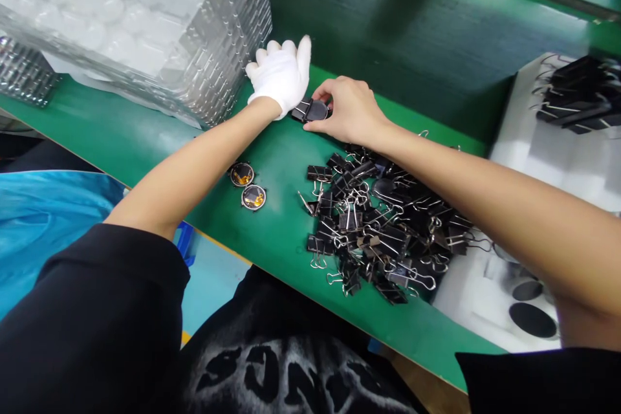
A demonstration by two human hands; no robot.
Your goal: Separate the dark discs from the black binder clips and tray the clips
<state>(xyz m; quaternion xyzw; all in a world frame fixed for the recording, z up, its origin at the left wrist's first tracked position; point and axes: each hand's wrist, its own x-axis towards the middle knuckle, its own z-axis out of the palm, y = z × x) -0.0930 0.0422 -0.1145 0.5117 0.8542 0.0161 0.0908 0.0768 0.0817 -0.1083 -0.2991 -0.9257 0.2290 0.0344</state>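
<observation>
My left hand (281, 74), in a white glove, is raised with its fingers stretched out and holds nothing I can see. Right beside its wrist, my bare right hand (353, 110) grips a round black watch-like case (318, 110) between thumb and fingers. A black binder clip (301, 110) sits on the left side of that case, partly behind the gloved hand. Below my right forearm lies a loose heap of black binder clips (349, 218) with silver wire handles. Two round watch-like parts (253, 196) with orange-gold pieces inside lie under my left forearm.
Tall stacks of clear plastic trays (228, 45) stand at the left of the green bench (281, 226). On the right, a white foam tray (514, 123) holds more black clips (582, 97) and round black discs (532, 320). The bench's front edge runs close to my body.
</observation>
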